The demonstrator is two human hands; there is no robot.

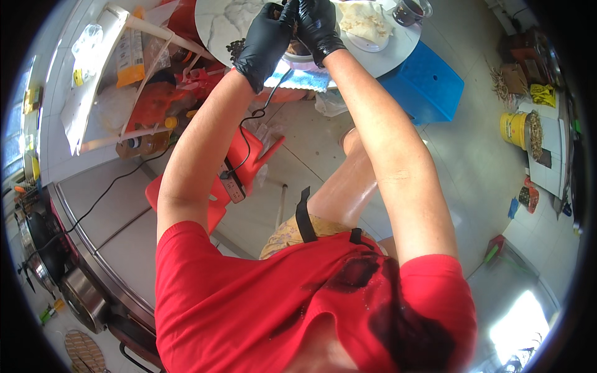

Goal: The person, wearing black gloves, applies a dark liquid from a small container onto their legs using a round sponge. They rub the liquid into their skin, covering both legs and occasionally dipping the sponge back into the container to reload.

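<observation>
My left hand and my right hand, both in black gloves, meet at the top edge of the picture, above a round marble-patterned table. Their fingertips are partly cut off, and whether something is pinched between them cannot be told. Below and between them is a light-rimmed bowl with brown contents, mostly covered by the hands. Small dark round pieces lie left of my left wrist. Right of my right hand, a pale crumpled sheet with crumbs rests over a white dish.
A clear cup of dark liquid stands at the table's right. A blue plastic stool is beneath that side. A black cable runs down to a power strip on a red plastic stool. A cluttered white rack stands at left.
</observation>
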